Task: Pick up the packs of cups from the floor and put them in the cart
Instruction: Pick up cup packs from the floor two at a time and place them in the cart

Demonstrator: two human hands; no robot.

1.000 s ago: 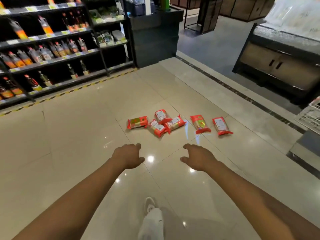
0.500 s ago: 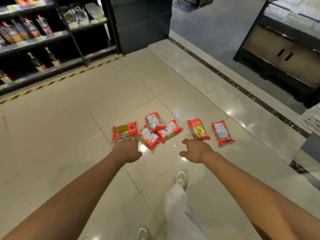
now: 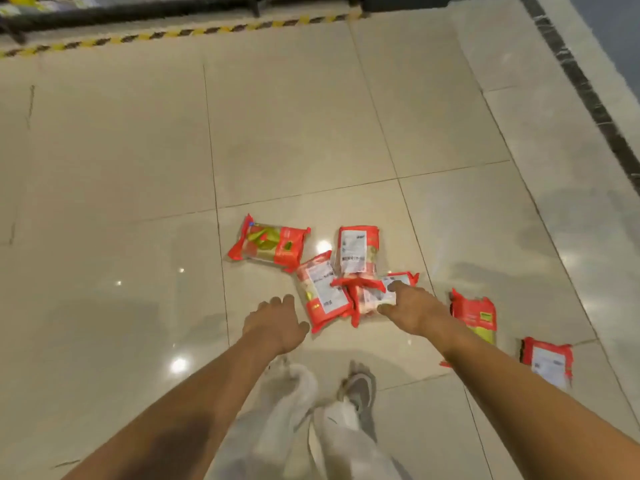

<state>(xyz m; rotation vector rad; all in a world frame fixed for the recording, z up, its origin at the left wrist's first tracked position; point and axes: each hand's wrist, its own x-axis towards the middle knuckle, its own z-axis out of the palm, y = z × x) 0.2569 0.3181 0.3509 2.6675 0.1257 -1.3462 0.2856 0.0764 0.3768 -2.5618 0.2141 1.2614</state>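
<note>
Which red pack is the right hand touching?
The right hand is on the pack in the middle pile, the one lying crosswise nearest it. The other five packs lie untouched; the left hand holds nothing.

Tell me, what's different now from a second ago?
The person has stepped up and bent over the packs. The right hand has reached the pack in the pile, its fingers on it; the left hand is beside another pack. All six packs lie unmoved.
</note>
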